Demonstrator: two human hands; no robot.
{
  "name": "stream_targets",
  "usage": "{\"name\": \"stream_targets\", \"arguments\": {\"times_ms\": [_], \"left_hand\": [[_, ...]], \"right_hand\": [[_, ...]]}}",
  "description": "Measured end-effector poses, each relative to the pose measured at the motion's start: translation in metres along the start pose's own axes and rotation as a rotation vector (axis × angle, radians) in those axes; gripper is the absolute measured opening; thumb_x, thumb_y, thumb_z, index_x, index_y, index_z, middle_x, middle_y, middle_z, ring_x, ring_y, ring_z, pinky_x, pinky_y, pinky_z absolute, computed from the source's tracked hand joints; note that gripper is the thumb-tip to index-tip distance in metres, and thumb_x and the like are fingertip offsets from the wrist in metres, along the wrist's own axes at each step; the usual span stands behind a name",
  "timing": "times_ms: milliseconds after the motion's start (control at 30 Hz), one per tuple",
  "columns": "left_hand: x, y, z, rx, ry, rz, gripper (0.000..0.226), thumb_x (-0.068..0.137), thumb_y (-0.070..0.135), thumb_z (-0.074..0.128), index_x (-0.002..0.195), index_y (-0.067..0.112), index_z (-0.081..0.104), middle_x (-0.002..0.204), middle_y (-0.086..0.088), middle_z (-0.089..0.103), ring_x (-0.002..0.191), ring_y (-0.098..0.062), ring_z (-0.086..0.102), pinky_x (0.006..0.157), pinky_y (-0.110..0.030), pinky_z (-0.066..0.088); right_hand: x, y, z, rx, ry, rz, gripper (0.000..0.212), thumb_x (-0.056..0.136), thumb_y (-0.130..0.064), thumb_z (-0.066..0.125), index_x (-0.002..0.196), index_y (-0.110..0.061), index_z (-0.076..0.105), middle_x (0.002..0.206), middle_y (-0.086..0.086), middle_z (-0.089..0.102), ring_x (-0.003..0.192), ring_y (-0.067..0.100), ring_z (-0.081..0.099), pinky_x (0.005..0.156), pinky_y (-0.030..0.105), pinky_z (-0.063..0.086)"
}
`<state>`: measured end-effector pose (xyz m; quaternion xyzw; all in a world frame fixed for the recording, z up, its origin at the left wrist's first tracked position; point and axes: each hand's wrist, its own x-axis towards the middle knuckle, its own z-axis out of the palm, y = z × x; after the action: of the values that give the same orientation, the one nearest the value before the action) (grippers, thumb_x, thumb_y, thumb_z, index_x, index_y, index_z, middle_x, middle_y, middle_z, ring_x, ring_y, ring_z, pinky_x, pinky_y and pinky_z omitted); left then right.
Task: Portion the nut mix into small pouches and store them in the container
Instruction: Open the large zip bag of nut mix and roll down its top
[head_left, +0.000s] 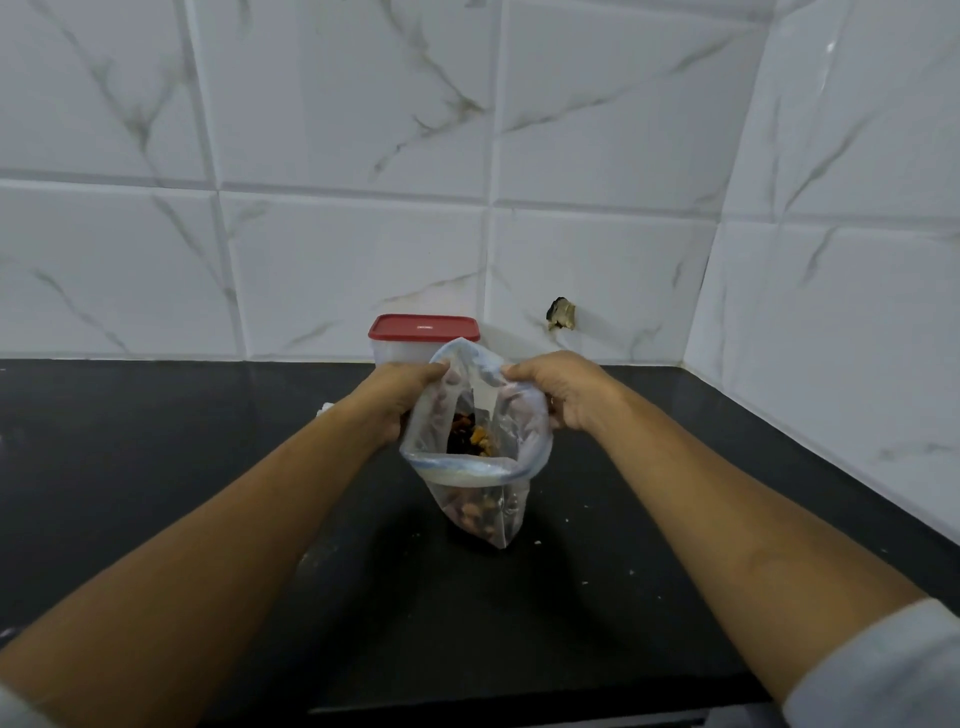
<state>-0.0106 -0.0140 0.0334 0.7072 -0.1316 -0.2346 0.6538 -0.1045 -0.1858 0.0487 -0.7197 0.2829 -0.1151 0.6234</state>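
Head view: zip bag (483, 499) between left hand (401, 399) and right hand (563, 393), each grip pinching its rim

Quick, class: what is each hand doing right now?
Left hand: grips the left rim of the zip bag.
Right hand: grips the bag's right rim.

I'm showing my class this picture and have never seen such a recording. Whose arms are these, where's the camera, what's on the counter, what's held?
No machine here: a person wears a camera on the head, so the picture looks down along their own arms. The left hand and right hand each grip the rim of a clear bag, holding its mouth open. Nut mix lies in its bottom. Behind it, on the black counter, stands a container, its red lid on.
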Motion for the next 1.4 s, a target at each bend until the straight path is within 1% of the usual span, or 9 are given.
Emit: {"name": "stream_targets", "arguments": {"times_ms": [100, 267, 433, 567, 700, 867, 1033, 1333, 1400], "left_hand": [[-0.001, 0.001, -0.006, -0.081, -0.006, -0.066, 0.027, 0.097, 0.033, 0.067, 0.099, 0.007, 0.075, 0.076, -0.009, 0.068, 0.066, -0.019, 0.059, 0.055, -0.031, 0.048], [0.004, -0.007, -0.015, -0.170, -0.052, -0.125, 0.033, 0.092, 0.042, 0.072, 0.085, 0.010, 0.075, 0.068, -0.005, 0.069, 0.059, -0.015, 0.056, 0.052, -0.025, 0.047], [0.010, -0.012, -0.021, -0.314, -0.131, -0.244, 0.043, 0.099, 0.039, 0.060, 0.068, 0.011, 0.066, 0.053, 0.004, 0.056, 0.042, -0.007, 0.050, 0.039, -0.018, 0.040], [0.015, -0.020, -0.021, -0.297, -0.115, -0.259, 0.037, 0.101, 0.040, 0.057, 0.080, 0.011, 0.065, 0.062, 0.002, 0.057, 0.048, -0.011, 0.051, 0.041, -0.024, 0.043], [0.008, -0.019, -0.024, -0.133, -0.048, -0.105, 0.032, 0.100, 0.030, 0.064, 0.110, 0.001, 0.071, 0.089, -0.014, 0.077, 0.077, -0.025, 0.073, 0.063, -0.036, 0.060], [0.000, -0.024, -0.031, 0.157, 0.063, -0.034, 0.026, 0.096, 0.028, 0.069, 0.109, 0.004, 0.071, 0.094, -0.013, 0.074, 0.079, -0.024, 0.069, 0.058, -0.033, 0.054], [-0.010, -0.029, -0.038, 0.304, 0.061, -0.059, 0.026, 0.098, 0.028, 0.067, 0.109, 0.004, 0.068, 0.103, -0.017, 0.070, 0.080, -0.025, 0.064, 0.061, -0.034, 0.052], [-0.015, -0.026, -0.026, -0.365, -0.036, -0.213, 0.024, 0.103, 0.010, 0.057, 0.122, -0.005, 0.058, 0.105, -0.017, 0.067, 0.087, -0.025, 0.068, 0.049, -0.031, 0.060], [-0.016, -0.029, -0.023, -0.399, -0.034, -0.202, 0.023, 0.104, 0.010, 0.055, 0.122, -0.004, 0.058, 0.106, -0.017, 0.066, 0.087, -0.024, 0.067, 0.048, -0.030, 0.060]], "right_hand": [[0.002, -0.001, -0.006, 0.140, -0.060, 0.123, 0.030, 0.094, -0.015, 0.071, 0.121, -0.001, 0.069, 0.115, 0.017, 0.076, 0.100, 0.032, 0.074, 0.094, 0.052, 0.059], [0.000, 0.000, -0.015, 0.278, -0.104, 0.190, 0.013, 0.098, -0.015, 0.067, 0.103, -0.002, 0.068, 0.080, 0.015, 0.074, 0.060, 0.027, 0.072, 0.060, 0.042, 0.062], [0.005, 0.001, -0.017, 0.375, -0.095, 0.220, 0.010, 0.100, -0.012, 0.064, 0.097, -0.003, 0.067, 0.080, 0.013, 0.071, 0.076, 0.027, 0.069, 0.080, 0.049, 0.060], [0.011, 0.011, -0.014, 0.319, -0.048, 0.222, 0.015, 0.101, -0.015, 0.062, 0.097, -0.003, 0.070, 0.083, 0.013, 0.070, 0.076, 0.024, 0.066, 0.075, 0.045, 0.059], [0.011, 0.018, -0.016, 0.068, 0.020, 0.095, 0.015, 0.098, -0.020, 0.069, 0.105, -0.007, 0.071, 0.093, 0.010, 0.075, 0.085, 0.024, 0.070, 0.077, 0.041, 0.062], [-0.001, 0.021, -0.029, -0.193, 0.039, 0.024, 0.022, 0.097, -0.021, 0.071, 0.109, -0.003, 0.069, 0.100, 0.013, 0.072, 0.082, 0.022, 0.070, 0.063, 0.033, 0.059], [-0.008, 0.022, -0.027, -0.100, 0.020, 0.084, 0.013, 0.096, -0.010, 0.070, 0.105, 0.000, 0.069, 0.088, 0.013, 0.073, 0.076, 0.023, 0.071, 0.063, 0.033, 0.061], [-0.010, 0.028, -0.005, 0.439, -0.121, 0.195, 0.020, 0.103, 0.002, 0.047, 0.109, 0.000, 0.066, 0.109, 0.019, 0.072, 0.108, 0.032, 0.067, 0.106, 0.053, 0.052], [-0.010, 0.032, -0.003, 0.401, -0.128, 0.170, 0.019, 0.103, 0.000, 0.048, 0.106, -0.001, 0.066, 0.108, 0.018, 0.072, 0.106, 0.032, 0.067, 0.104, 0.052, 0.053]]}}
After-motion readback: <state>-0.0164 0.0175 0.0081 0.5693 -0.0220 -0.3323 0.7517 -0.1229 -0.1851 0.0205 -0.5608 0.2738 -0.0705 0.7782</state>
